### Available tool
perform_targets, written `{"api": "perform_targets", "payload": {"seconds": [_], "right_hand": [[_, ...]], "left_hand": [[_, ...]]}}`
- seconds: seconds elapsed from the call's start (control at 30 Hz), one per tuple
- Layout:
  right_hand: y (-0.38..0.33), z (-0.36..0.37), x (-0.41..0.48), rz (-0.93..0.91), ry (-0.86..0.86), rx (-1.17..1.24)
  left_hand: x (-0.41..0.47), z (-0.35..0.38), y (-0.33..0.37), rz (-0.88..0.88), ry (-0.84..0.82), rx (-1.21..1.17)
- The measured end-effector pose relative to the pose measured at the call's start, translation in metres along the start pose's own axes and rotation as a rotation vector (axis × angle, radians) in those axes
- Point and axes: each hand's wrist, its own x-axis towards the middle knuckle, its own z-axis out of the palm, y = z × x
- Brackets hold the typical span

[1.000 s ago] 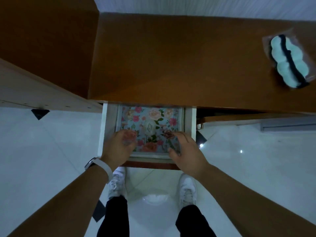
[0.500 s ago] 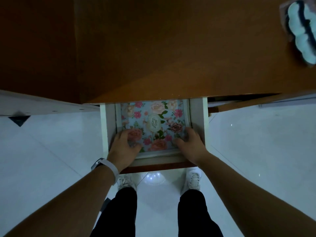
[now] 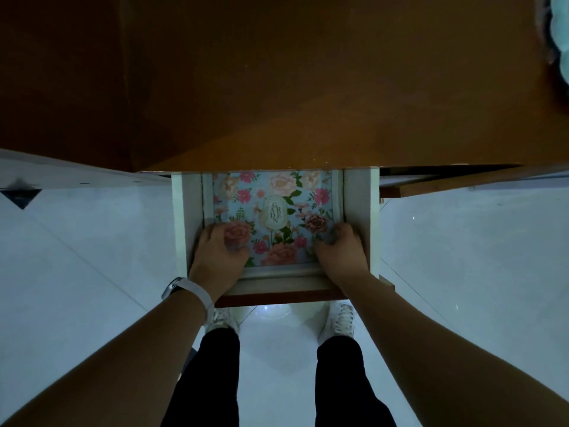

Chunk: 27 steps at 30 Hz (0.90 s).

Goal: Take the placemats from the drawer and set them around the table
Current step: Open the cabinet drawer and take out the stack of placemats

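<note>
A white drawer [image 3: 181, 217] stands pulled out from under the brown wooden table top [image 3: 308, 87]. Inside it lies a floral placemat [image 3: 271, 195], light blue with pink and peach flowers and an oval label in the middle; whether more lie under it is hidden. My left hand [image 3: 217, 257] is in the drawer at the mat's near left corner, fingers curled onto its edge. My right hand [image 3: 343, 255] is at the near right corner, fingers curled down over that edge. The mat rests flat in the drawer.
A pale round object with a dark band [image 3: 560, 35] lies on the table top at the far right edge. A white side panel [image 3: 77, 177] runs off to the left. Below is glossy white tile floor [image 3: 462, 272]; my legs and white shoes [image 3: 338, 322] stand under the drawer front.
Both hands have gone from hovering over the mat to gripping its near corners inside the drawer. The view has shifted closer and further over the drawer.
</note>
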Motion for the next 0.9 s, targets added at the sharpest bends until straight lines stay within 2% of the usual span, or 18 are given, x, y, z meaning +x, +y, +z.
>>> {"api": "perform_targets", "payload": {"seconds": [0.33,0.5,0.63,0.8,0.9], "right_hand": [[0.005,-0.014,-0.017,-0.328,0.098,-0.113],[0.011,-0.026,-0.029,-0.393,0.174,-0.131],[0.007,-0.035,-0.039,-0.421,0.245,-0.079],[0.005,-0.044,-0.047,-0.409,0.231,-0.009],[0.005,-0.045,-0.049,-0.406,0.221,0.006]], "left_hand": [[-0.007,-0.004,0.004,0.015,-0.002,-0.004],[-0.006,-0.005,0.000,0.031,-0.005,-0.005],[-0.001,-0.005,-0.001,-0.060,-0.047,-0.006],[0.007,-0.001,0.002,-0.197,-0.081,-0.125],[0.013,0.007,0.006,-0.305,-0.068,-0.092]]}}
